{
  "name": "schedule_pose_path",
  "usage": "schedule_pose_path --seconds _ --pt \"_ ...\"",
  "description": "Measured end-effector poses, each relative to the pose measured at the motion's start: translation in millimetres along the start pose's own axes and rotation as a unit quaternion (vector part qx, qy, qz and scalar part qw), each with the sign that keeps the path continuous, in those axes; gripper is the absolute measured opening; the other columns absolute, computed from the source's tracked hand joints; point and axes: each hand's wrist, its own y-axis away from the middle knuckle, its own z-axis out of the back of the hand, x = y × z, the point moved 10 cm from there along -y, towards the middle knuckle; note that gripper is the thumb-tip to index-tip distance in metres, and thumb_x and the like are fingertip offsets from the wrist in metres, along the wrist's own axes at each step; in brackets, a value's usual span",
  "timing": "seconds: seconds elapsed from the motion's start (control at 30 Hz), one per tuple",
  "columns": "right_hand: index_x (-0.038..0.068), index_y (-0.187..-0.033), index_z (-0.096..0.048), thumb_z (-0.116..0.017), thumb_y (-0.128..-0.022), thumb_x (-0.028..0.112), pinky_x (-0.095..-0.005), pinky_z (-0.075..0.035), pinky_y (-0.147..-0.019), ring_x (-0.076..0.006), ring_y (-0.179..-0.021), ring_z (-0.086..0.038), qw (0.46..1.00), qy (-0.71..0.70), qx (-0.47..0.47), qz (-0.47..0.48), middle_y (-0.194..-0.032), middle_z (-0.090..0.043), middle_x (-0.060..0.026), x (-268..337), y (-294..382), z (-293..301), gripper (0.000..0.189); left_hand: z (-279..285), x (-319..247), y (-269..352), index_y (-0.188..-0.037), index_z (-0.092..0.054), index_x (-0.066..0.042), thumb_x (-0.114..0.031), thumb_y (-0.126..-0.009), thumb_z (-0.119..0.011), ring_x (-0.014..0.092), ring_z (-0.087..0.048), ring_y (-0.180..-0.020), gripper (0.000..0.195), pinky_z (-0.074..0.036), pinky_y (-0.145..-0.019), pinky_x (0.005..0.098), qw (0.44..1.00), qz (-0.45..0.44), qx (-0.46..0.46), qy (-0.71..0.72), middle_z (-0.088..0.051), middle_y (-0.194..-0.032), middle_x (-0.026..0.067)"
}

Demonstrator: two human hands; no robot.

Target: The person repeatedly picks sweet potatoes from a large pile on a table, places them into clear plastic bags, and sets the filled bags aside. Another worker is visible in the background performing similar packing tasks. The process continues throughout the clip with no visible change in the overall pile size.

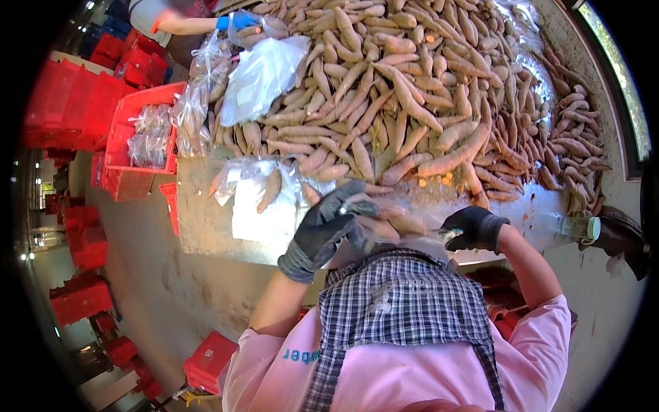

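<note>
My left hand [329,226], in a black and grey work glove, is closed on the gathered neck of a clear plastic bag of sweet potatoes [394,221] at the table's near edge. To the right of the bag, my right hand [471,229], gloved alike, has its fingers curled around something small that touches the bag's other end; what it is cannot be made out. Beyond both hands lies a large heap of sweet potatoes [406,98]. Just left of my left hand, a single sweet potato [271,191] rests on flat clear plastic bags [257,221].
A co-worker's blue-gloved hand [239,20] holds a bag at the upper left. Near it lie a stack of empty bags [262,77] and filled bags [193,113]. A red crate [113,139] holds packed bags beside the metal table [198,226]. A lidded jar [582,229] stands right.
</note>
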Motion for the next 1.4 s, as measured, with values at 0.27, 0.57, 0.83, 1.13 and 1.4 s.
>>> schedule_pose_path --seconds 0.27,0.57,0.83,1.13,1.4 --pt "0.007 -0.101 -0.061 -0.061 -0.079 0.021 -0.0325 -0.047 -0.069 -0.0288 -0.076 -0.06 0.949 -0.02 -0.314 -0.023 -0.084 -0.062 -0.0129 -26 -49 159 0.026 -15 13 -24 -0.131 -0.033 -0.001 -0.014 -0.083 -0.057 0.01 -0.056 -0.068 0.055 -0.044 -0.057 0.0195 0.994 0.082 0.048 0.053 -0.058 -0.105 0.0134" --pt "0.016 -0.125 -0.044 -0.061 -0.073 0.015 -0.0373 -0.042 -0.09 -0.0302 -0.109 -0.05 0.888 0.173 -0.406 -0.13 -0.129 -0.044 -0.0097 -73 -188 288 0.054 4 5 -48 -0.132 -0.032 -0.001 -0.013 -0.09 -0.042 0.007 -0.052 -0.06 0.045 -0.042 -0.056 0.0176 0.994 0.102 0.018 -0.024 -0.059 -0.104 0.0127" --pt "0.016 -0.123 -0.047 -0.064 -0.071 0.016 -0.0361 -0.043 -0.089 -0.0295 -0.106 -0.053 0.927 0.154 -0.272 -0.207 -0.118 -0.054 -0.0094 -85 -213 313 0.055 18 4 -57 -0.13 -0.035 0.0 -0.012 -0.093 -0.04 0.008 -0.053 -0.062 0.04 -0.043 -0.055 0.0186 0.994 0.063 0.027 -0.088 -0.058 -0.107 0.0132" --pt "-0.002 -0.119 -0.046 -0.074 -0.066 0.027 -0.0306 -0.046 -0.082 -0.02 -0.088 -0.057 0.92 -0.215 -0.326 -0.02 -0.103 -0.059 -0.0144 -34 -142 224 0.067 36 10 -75 -0.131 -0.031 -0.002 -0.015 -0.089 -0.049 0.012 -0.056 -0.077 0.047 -0.047 -0.069 0.0229 0.998 -0.017 -0.061 0.002 -0.052 -0.115 0.0133" --pt "0.003 -0.121 -0.042 -0.073 -0.066 0.023 -0.0336 -0.047 -0.078 -0.0229 -0.087 -0.058 0.921 -0.231 -0.303 -0.085 -0.101 -0.058 -0.0146 -3 -100 95 0.067 0 -4 -73 -0.133 -0.029 -0.001 -0.011 -0.085 -0.051 0.032 -0.046 -0.114 0.053 -0.042 -0.091 0.0357 0.761 -0.294 -0.065 -0.575 -0.039 -0.129 0.022"
